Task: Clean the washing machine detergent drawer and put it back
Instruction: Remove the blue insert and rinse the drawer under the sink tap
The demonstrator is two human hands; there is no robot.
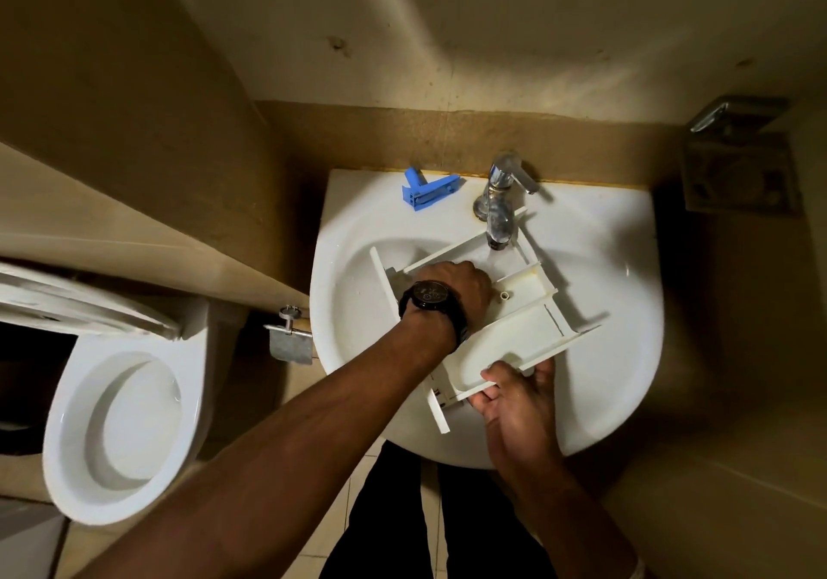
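Note:
The white plastic detergent drawer lies tilted across the white sink basin, its far end under the chrome tap spout. My left hand, with a black watch on the wrist, is pressed down into the drawer's middle compartment. Its fingers are curled and hidden, so I cannot tell whether they hold anything. My right hand grips the drawer's near side wall at the sink's front rim. A blue plastic insert rests on the sink's back ledge, left of the tap.
A white toilet with its lid up stands to the left. A metal paper holder is fixed to the wall between toilet and sink. A metal fitting hangs on the right wall. Tiled floor and my dark trousers are below.

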